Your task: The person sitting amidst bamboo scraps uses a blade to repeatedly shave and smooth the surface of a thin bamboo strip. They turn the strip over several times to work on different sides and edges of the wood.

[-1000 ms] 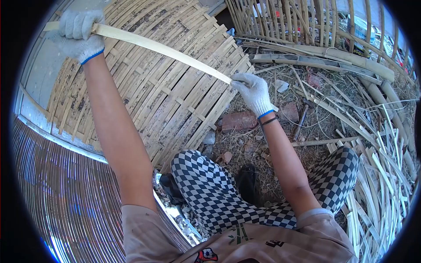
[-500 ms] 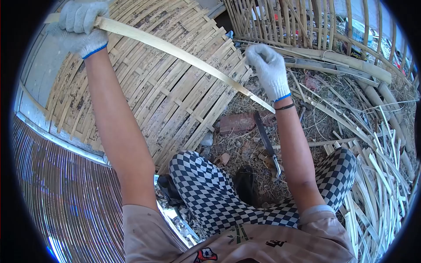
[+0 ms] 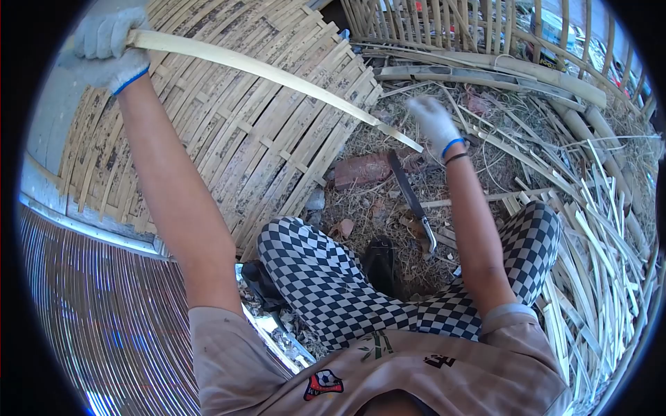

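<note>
At the upper left my left hand [image 3: 111, 48], in a white glove, is closed round one end of a long pale bamboo strip [image 3: 270, 73]. The strip curves down to the right over a woven bamboo panel [image 3: 236, 125], and its thin tip ends close to my right hand [image 3: 433, 123]. That gloved hand is apart from the strip and blurred, so its fingers cannot be made out. Below the tip a long knife [image 3: 411, 194] with a dark blade lies on the ground, against a reddish brick [image 3: 361, 170].
A heap of thin split strips [image 3: 590, 277] lies at the right. Bamboo poles [image 3: 527, 69] and an upright bamboo fence [image 3: 444, 24] stand behind. Corrugated sheet [image 3: 104, 312] fills the lower left. My checked trouser legs [image 3: 312, 277] are bent below the knife.
My right hand has moved slightly down and its fingers now blur. The left hand and the strip have shifted slightly up and left in view, along with the whole scene.
</note>
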Available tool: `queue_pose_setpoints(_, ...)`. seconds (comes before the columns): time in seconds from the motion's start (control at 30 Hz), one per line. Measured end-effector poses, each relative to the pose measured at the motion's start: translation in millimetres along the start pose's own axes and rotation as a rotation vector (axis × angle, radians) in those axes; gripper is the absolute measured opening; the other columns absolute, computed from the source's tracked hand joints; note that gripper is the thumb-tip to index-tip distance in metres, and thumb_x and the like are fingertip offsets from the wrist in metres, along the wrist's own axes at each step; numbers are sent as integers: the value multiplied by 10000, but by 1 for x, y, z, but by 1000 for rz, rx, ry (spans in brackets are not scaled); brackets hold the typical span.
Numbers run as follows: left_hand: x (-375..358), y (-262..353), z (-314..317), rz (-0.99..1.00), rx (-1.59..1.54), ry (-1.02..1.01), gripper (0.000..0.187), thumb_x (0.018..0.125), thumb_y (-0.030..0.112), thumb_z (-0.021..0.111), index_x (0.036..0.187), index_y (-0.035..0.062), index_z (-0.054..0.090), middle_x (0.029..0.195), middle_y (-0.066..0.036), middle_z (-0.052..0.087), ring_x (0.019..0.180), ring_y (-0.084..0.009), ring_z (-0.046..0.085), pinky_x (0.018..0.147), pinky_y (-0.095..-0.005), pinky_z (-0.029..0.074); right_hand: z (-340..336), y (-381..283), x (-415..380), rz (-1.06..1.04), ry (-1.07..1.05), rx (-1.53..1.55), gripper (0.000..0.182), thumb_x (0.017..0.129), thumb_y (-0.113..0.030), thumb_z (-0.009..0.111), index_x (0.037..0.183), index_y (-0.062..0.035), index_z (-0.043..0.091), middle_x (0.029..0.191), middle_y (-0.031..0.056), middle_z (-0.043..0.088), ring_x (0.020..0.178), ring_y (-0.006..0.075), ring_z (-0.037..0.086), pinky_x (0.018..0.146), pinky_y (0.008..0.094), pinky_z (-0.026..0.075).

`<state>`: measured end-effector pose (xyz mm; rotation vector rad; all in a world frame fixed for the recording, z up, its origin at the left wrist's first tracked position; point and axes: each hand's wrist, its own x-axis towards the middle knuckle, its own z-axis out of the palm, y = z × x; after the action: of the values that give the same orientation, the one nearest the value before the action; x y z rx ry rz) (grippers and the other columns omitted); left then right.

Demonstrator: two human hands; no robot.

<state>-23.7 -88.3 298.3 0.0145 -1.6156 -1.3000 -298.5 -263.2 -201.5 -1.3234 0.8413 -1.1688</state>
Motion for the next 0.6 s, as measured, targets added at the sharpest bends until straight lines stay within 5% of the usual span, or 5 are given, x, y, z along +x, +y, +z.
queue_pose_setpoints(0.1, -3, -2, 5, -4, -6, -35, 799, 724, 1038, 350, 466, 283, 311, 405, 122, 283, 314, -27, 281, 350, -183, 256, 49, 38, -25, -45, -237, 87, 499, 1014, -317, 648, 1405, -12, 601, 1172, 98, 707, 1087, 189, 633, 1053, 330, 462)
queue_pose_setpoints(0.23, -12, -1, 10, 2, 2, -16, 750, 762, 939, 510, 460, 280, 313, 405, 128, 264, 317, -23, 283, 350, -175, 240, 65, 41, -22, -44, -229, 190, 395, 1013, -275, 655, 1293, 1, 691, 1173, 70, 725, 1067, 146, 631, 998, 303, 474)
queue_pose_setpoints(0.43, -12, 1, 15, 28, -33, 51, 543, 833, 525, 637, 453, 278, 338, 403, 137, 285, 318, -14, 285, 346, -172, 215, 75, 49, -16, 115, -63, 225, 311, 983, -246, 703, 1126, 22, 773, 1031, 30, 748, 946, 107, 645, 896, 279, 506)
queue_pose_setpoints(0.6, -8, -5, 22, 66, -41, -48, 473, 861, 295, 612, 444, 295, 389, 394, 145, 365, 315, -6, 289, 350, -174, 221, 79, 41, -17, -82, 127, -116, 291, 898, -368, 696, 981, -114, 812, 888, 150, 760, 862, 328, 739, 785, 376, 558)
